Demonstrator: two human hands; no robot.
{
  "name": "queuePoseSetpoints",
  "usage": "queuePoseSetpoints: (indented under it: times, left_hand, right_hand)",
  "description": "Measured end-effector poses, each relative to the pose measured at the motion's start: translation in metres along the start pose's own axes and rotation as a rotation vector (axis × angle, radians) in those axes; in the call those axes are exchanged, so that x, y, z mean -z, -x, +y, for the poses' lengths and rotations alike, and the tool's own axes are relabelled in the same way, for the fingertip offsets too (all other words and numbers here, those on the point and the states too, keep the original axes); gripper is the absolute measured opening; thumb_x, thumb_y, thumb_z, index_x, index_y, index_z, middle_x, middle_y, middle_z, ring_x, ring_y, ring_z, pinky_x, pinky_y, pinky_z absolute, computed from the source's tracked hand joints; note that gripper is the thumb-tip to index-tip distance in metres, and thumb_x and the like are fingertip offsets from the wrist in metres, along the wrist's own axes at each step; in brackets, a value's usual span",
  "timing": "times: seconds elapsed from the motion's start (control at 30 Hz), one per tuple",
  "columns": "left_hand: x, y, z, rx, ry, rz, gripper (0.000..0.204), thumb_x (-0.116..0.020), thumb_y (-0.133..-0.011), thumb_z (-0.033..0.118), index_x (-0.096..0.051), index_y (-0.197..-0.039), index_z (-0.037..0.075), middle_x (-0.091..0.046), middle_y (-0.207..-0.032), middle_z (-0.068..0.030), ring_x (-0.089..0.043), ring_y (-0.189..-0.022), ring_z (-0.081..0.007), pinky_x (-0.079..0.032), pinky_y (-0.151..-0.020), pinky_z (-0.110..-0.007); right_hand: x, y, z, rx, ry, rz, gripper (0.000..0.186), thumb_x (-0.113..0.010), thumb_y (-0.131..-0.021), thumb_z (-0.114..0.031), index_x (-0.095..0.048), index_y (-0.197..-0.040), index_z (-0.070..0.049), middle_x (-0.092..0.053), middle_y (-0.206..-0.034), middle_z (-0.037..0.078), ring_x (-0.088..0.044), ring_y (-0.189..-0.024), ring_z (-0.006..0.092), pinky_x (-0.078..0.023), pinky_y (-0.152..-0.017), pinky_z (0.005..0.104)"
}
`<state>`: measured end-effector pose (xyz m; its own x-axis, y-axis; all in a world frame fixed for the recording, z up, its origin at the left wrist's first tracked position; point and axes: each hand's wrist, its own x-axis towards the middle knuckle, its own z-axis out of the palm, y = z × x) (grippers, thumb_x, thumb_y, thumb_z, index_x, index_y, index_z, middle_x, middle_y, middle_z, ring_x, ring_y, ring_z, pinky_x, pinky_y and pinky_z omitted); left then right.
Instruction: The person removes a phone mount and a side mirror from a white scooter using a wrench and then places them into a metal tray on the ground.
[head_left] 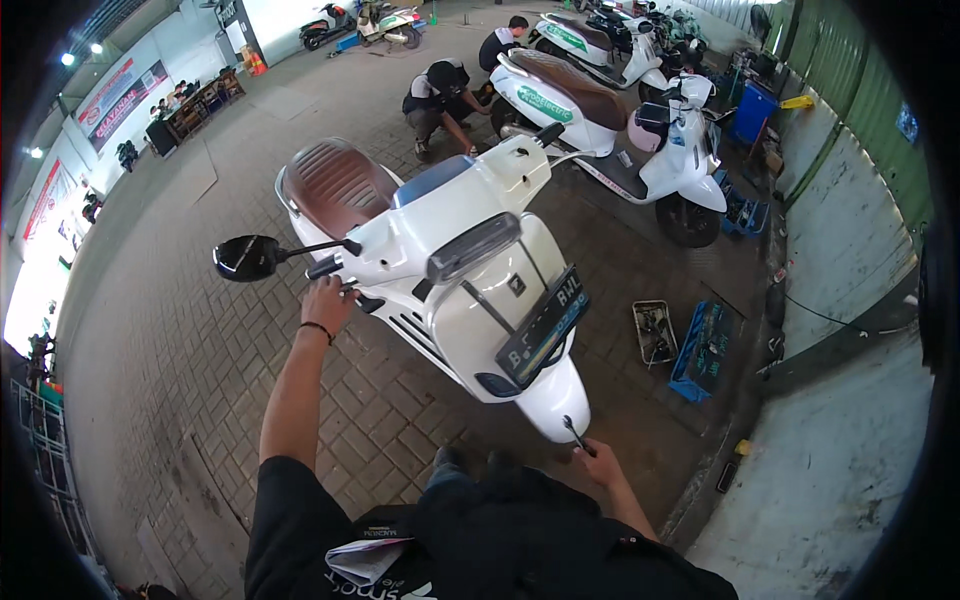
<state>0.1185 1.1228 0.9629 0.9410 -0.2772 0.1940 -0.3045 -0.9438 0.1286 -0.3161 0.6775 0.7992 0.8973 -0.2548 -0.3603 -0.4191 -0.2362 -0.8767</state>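
Observation:
A white scooter (400, 240) with a brown ribbed seat (335, 185) stands in front of me, its nose pointing toward me. My left hand (326, 304) is closed around the handlebar grip (325, 267) and its lever, just below the round black mirror (246, 258). In my right hand (600, 464) is a metal wrench (571, 427), its head upward. The wrench overlaps the white front mudguard (556, 395); whether it touches cannot be told. A dark number plate (540, 325) sits on the front panel.
A blue toolbox (702, 350) and a metal tray (654, 333) of small tools lie on the paving at right, near a low wall (850, 440). Another white scooter (670, 160) stands beyond. Two people (440, 105) crouch beside parked scooters. A phone-like black object (727, 476) lies by the wall.

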Motion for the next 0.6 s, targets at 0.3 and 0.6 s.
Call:
queuePoseSetpoints:
  times: [0.3, 0.6]
  left_hand:
    - [0.061, 0.059, 0.07, -0.19, 0.046, -0.154, 0.024, -0.061, -0.085, 0.025, -0.062, -0.092, 0.001, -0.067, -0.086, -0.0209, -0.067, -0.079, -0.0398, -0.053, -0.071, -0.05]
    - [0.07, 0.06, 0.143, -0.503, 0.364, -0.178, 0.03, -0.063, -0.084, 0.03, -0.062, -0.078, 0.001, -0.064, -0.07, -0.0214, -0.064, -0.069, -0.0411, -0.051, -0.066, -0.05]
  right_hand:
    - [-0.095, -0.011, -0.083, 0.085, 0.051, 0.106, 0.028, -0.068, -0.091, -0.023, -0.066, -0.104, 0.001, -0.06, -0.074, 0.003, -0.048, -0.067, 0.0101, -0.043, -0.061, 0.0288]
    - [-0.138, -0.026, -0.128, 0.105, -0.069, 0.235, 0.033, -0.067, -0.092, -0.028, -0.065, -0.109, 0.0, -0.06, -0.075, 0.004, -0.048, -0.07, 0.011, -0.043, -0.064, 0.0291]
